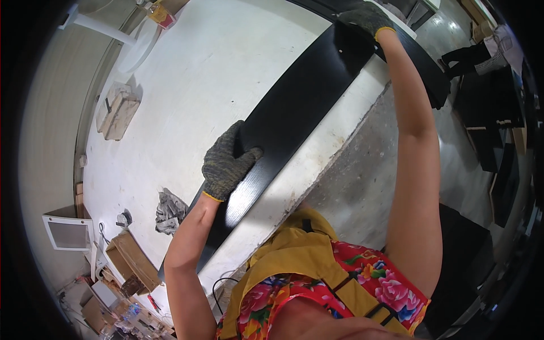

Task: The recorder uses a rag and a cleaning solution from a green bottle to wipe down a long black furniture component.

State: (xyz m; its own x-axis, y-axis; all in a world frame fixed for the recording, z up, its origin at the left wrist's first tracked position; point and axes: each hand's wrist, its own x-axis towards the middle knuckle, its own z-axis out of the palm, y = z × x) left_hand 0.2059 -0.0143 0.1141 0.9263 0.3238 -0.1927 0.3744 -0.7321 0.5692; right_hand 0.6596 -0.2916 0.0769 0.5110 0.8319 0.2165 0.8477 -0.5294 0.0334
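Note:
A long black board (309, 96) with a faint wood grain lies slantwise along the near edge of a white table (187, 85). My left hand (229, 161), in a dark grey knitted glove, is on its far long edge. The thumb lies across the board's top, and the fingers are together at the edge. At the board's far right end, my right hand (365, 20), gloved alike, grips the corner; its fingertips are partly hidden. Another black piece (422, 76) extends past the table's edge beneath my right forearm.
A crumpled grey cloth (170, 211) lies beside my left forearm. Farther left are a worn block (119, 113), a bottle (160, 15) and a cardboard box (133, 260). Black panels (490, 102) stand on the right, near another person (481, 56).

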